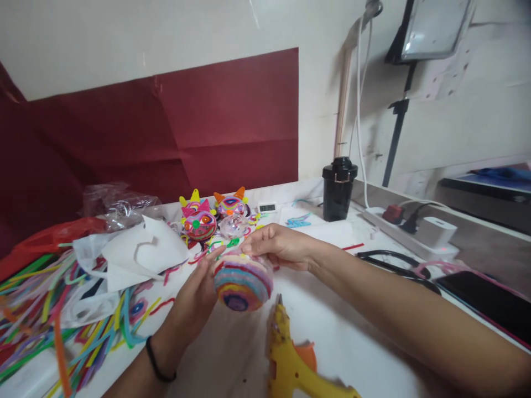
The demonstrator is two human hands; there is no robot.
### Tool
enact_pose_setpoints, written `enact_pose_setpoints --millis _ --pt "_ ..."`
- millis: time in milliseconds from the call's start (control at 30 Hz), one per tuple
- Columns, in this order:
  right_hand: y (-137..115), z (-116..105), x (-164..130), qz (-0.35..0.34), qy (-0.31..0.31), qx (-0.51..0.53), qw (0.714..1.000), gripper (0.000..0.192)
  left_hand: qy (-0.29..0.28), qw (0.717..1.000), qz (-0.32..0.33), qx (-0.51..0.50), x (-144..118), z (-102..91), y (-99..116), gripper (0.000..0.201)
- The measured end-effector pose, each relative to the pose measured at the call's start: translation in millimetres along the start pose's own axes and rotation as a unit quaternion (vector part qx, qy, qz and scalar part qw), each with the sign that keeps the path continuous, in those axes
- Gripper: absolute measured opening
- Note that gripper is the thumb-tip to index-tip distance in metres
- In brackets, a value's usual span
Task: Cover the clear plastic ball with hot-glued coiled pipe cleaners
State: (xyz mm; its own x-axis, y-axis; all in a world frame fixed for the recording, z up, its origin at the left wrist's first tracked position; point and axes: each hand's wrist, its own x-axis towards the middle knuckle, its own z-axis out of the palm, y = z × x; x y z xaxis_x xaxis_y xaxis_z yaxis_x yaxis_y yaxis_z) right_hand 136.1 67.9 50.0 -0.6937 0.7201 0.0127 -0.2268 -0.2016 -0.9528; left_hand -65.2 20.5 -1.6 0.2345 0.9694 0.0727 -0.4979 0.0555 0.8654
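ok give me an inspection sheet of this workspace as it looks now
surface: white table, partly bare near the person
job's things: striped ball held in left hand and right hand; yellow glue gun lying below it
clutter: pipe cleaners, white paper, two finished faces, black tumbler, phone
hands: both on the ball
cables: power strip, white cord
surroundings: red paper on wall, lamp panel

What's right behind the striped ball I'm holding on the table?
Behind the striped ball, past the right hand, stand two finished spiky balls and a clear dome. The hand and ball hide the tabletop directly between.
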Motion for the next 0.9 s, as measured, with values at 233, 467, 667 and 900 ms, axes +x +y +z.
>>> enact_pose_setpoints --millis 233,467,667,900 --pt "6 10 -3 -0.005 -0.017 -0.028 0.999 0.032 -0.038 0.998 -0.016 0.043 -9 -1.4 2 0.020" --pt "-12 -11 -9 -0.006 -0.099 -0.090 0.991 0.044 0.037 0.997 0.049 -0.042 -6 -7.8 9 0.021" --pt "-8 -18 -7 -0.020 -0.087 -0.128 0.988 0.027 0.011 0.998 0.040 0.042 -8 -5.9 10 0.015" --pt "-8 -5 -13 -0.019 -0.070 -0.181 0.981 0.020 0.003 0.974 0.058 0.217 -18 6.6 17 0.019"
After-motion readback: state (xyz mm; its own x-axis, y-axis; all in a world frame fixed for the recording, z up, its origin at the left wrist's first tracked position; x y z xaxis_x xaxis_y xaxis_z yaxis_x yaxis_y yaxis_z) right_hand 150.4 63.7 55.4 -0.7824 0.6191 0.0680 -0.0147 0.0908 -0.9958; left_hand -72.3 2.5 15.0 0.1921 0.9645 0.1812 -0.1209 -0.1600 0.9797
